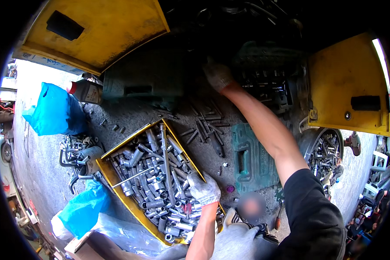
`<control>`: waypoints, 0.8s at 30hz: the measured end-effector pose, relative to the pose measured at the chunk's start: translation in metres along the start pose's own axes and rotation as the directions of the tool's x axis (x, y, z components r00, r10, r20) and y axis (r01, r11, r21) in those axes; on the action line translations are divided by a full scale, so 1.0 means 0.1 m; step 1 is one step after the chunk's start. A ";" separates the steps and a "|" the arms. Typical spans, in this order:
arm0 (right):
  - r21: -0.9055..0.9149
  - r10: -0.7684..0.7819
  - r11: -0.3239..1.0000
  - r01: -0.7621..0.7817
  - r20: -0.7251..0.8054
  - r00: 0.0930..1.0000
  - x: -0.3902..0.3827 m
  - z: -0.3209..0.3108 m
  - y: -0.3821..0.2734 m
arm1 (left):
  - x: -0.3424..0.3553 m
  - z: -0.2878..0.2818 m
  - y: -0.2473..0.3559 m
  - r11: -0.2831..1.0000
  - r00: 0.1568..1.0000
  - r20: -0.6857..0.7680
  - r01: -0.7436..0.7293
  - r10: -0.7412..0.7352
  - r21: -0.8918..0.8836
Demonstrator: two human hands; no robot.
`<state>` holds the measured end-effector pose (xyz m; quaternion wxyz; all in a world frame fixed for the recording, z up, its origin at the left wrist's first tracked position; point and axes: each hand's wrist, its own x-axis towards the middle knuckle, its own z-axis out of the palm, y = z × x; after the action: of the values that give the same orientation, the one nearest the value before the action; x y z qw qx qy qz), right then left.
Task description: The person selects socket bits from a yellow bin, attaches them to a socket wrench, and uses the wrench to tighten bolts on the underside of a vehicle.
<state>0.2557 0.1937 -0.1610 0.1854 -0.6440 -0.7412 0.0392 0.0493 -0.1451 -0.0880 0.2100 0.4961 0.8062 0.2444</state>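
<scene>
My left hand (203,189), in a pale work glove, lies over the right rim of a yellow metal tray (121,193). Its fingertips are among the sockets (154,182) that fill the tray, and I cannot make out whether they grip anything. A long ratchet handle (167,162) lies across the heap, with a thin rod beside it. Stretched far forward, my gloved right hand (218,76) is in deep shadow left of an open green socket case (268,89). Its fingers are too dark to read.
Loose bits (206,125) and a dark-handled screwdriver (217,146) lie on the concrete. A closed green case (245,160) is beneath my right forearm. A round pan (310,149) of metal parts stands right, under a yellow door (349,82). Blue bags (58,110) and a bottle (91,92) are left.
</scene>
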 end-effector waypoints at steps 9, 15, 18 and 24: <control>0.210 -0.086 0.978 0.008 0.368 0.926 -0.60 -0.56 -0.68 | 0.01 -0.01 -0.14 0.997 0.998 -0.042 -0.055 0.057 0.047; 0.241 0.193 0.956 -0.166 -0.093 0.977 -1.08 -0.56 -0.47 | 0.04 0.01 -0.10 0.999 0.999 0.035 -0.035 0.034 0.011; 0.398 0.310 0.870 -0.292 0.019 0.950 -1.28 -0.75 -0.32 | 0.04 -0.04 -0.09 1.000 0.998 0.066 -0.010 0.009 0.019; 0.745 0.480 0.475 -0.468 0.227 0.848 -1.82 -1.13 -0.46 | 0.02 -0.14 -0.14 0.998 0.994 0.105 0.001 -0.007 0.061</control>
<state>0.2678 -0.0108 -0.0830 0.4314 -0.6778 -0.4407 0.4004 0.0310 -0.1510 -0.0855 0.2373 0.5129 0.8022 0.1927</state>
